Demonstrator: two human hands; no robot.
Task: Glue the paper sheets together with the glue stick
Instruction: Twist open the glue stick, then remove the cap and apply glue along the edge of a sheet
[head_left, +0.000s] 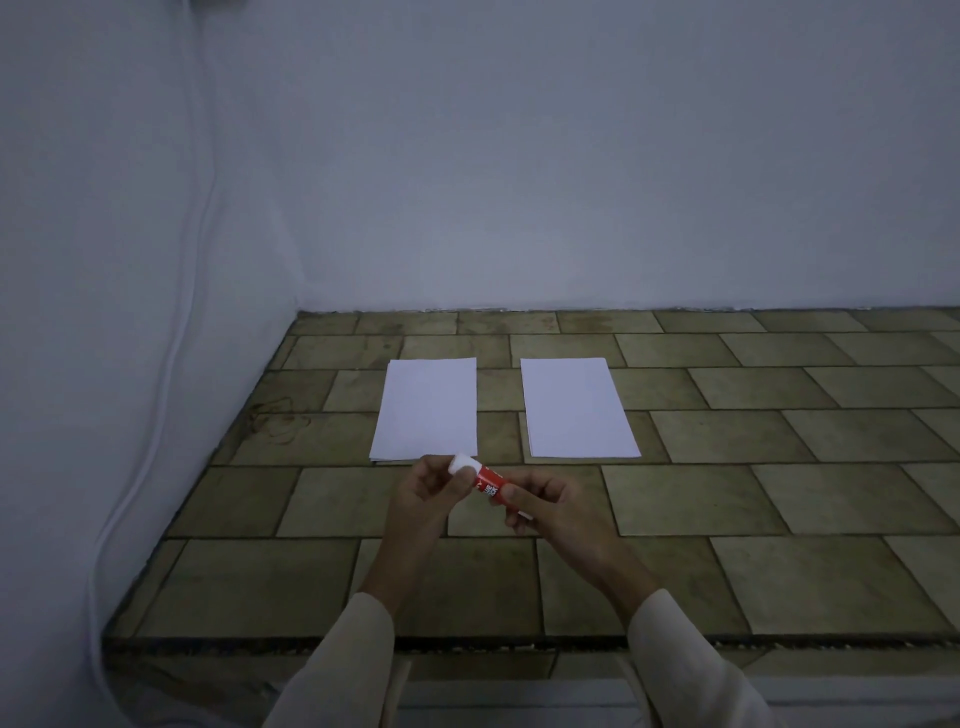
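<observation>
Two white paper sheets lie flat on the tiled surface, side by side with a gap between them: the left sheet (427, 408) and the right sheet (577, 408). In front of them I hold a red glue stick (489, 484) with a white cap (461, 463) above the tiles. My right hand (550, 512) grips the red body. My left hand (428, 493) pinches the white cap end. The cap sits on the stick. The stick lies tilted, cap end up and to the left, near the left sheet's front edge.
The tiled surface (727, 493) ends at a dark front edge (519, 642). White walls stand behind and on the left. A white cable (171, 364) hangs down the left wall.
</observation>
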